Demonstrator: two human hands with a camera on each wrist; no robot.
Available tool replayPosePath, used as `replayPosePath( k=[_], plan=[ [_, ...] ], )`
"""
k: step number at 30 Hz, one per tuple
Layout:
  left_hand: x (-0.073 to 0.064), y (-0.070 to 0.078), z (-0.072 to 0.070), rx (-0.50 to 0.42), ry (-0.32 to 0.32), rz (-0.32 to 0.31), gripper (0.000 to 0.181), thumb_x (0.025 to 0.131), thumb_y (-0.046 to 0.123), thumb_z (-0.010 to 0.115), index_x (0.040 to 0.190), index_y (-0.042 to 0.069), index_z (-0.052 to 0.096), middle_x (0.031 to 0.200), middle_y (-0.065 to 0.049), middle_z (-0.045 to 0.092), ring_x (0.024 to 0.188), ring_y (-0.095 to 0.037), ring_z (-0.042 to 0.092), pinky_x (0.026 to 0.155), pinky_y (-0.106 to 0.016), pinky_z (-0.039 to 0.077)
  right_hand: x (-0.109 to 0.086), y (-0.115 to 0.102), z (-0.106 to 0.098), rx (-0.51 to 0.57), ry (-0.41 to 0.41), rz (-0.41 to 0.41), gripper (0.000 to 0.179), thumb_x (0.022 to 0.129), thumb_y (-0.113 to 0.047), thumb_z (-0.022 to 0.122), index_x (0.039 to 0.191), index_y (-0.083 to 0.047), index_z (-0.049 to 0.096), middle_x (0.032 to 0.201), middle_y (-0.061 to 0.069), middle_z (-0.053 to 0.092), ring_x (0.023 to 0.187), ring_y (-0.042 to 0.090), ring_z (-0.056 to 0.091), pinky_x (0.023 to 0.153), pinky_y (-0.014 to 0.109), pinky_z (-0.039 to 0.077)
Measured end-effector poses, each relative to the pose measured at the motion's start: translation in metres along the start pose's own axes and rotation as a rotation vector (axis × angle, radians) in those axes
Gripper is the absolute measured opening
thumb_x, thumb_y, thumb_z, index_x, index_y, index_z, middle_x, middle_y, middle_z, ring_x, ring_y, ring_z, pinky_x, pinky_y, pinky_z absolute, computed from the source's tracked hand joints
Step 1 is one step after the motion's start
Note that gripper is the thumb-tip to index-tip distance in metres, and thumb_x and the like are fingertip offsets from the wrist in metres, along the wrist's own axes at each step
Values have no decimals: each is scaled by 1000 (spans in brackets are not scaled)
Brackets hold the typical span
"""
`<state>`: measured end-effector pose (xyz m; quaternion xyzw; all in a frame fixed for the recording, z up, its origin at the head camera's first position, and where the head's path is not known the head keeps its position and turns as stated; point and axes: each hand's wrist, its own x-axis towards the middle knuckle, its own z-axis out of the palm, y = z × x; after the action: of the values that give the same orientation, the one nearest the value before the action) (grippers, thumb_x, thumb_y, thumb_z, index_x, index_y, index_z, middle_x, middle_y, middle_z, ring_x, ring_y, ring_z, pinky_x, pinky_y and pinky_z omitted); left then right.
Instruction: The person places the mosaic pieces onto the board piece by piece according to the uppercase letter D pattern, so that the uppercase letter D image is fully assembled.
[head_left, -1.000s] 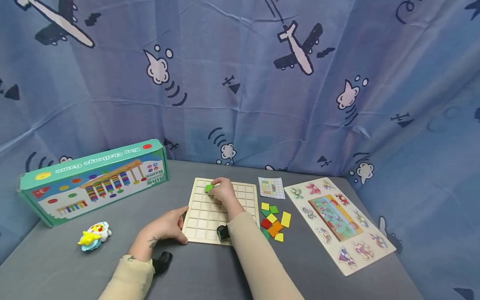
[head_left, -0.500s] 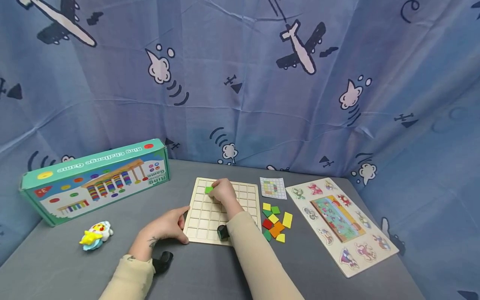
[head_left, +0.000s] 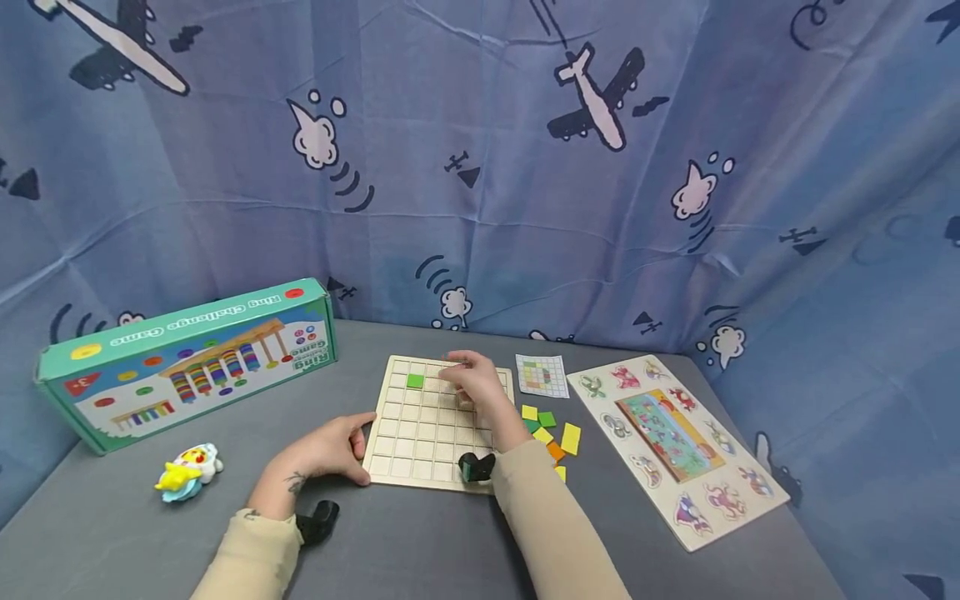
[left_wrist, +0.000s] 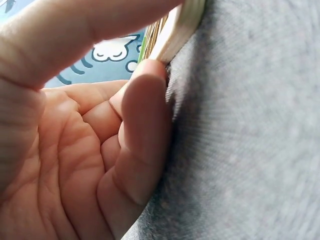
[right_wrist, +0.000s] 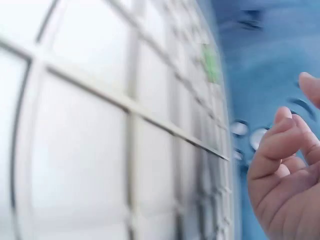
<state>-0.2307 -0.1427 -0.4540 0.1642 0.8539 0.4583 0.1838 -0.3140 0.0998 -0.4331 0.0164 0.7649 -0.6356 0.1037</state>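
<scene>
A pale wooden grid board (head_left: 408, 429) lies on the grey table. One green square tile (head_left: 415, 381) sits in a cell near its far left corner. My left hand (head_left: 330, 450) holds the board's near left corner, thumb and bent fingers against the edges. In the left wrist view, a curled fingertip (left_wrist: 145, 75) touches the board's side. My right hand (head_left: 480, 387) is over the board's right half, its fingers loosely bent with nothing seen in them. The right wrist view shows that hand (right_wrist: 290, 175) beside the blurred grid.
Several coloured tiles (head_left: 570, 439) lie right of the board, partly behind the right forearm. Beyond them are a printed pattern card (head_left: 542, 377) and an animal puzzle board (head_left: 678, 450). At left stand a green game box (head_left: 202, 358) and a small toy (head_left: 189, 472).
My right hand has let go of the green tile and moved right, away from it. The tile stays in its cell. My left hand keeps to the board's corner.
</scene>
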Motion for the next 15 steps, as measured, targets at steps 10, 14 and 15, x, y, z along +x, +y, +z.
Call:
replayPosePath(
  k=[10,14,15],
  plan=[
    [-2,0,-3,-22,-51,5,100,59,-2,79,141,-10,24,63,-5,53,53,-14,47,49,-26,38,-55,-5,-72,325,43,-215,42,83,4,58,119,-16,54,85,-6,60,61,7,48,52,21,37],
    [-5,1,-2,-79,-72,-35,101,60,-2,78,143,-7,21,59,-4,54,48,-12,45,46,-26,38,-74,1,-92,358,34,-309,43,82,9,55,110,-24,57,86,-6,60,60,6,48,51,20,35],
    [-6,1,-2,-89,-74,-47,101,61,-1,77,144,-6,21,59,-4,54,47,-11,45,46,-26,38,-77,3,-96,351,38,-315,43,82,9,55,109,-25,58,87,-5,60,59,6,47,51,20,35]
  ],
)
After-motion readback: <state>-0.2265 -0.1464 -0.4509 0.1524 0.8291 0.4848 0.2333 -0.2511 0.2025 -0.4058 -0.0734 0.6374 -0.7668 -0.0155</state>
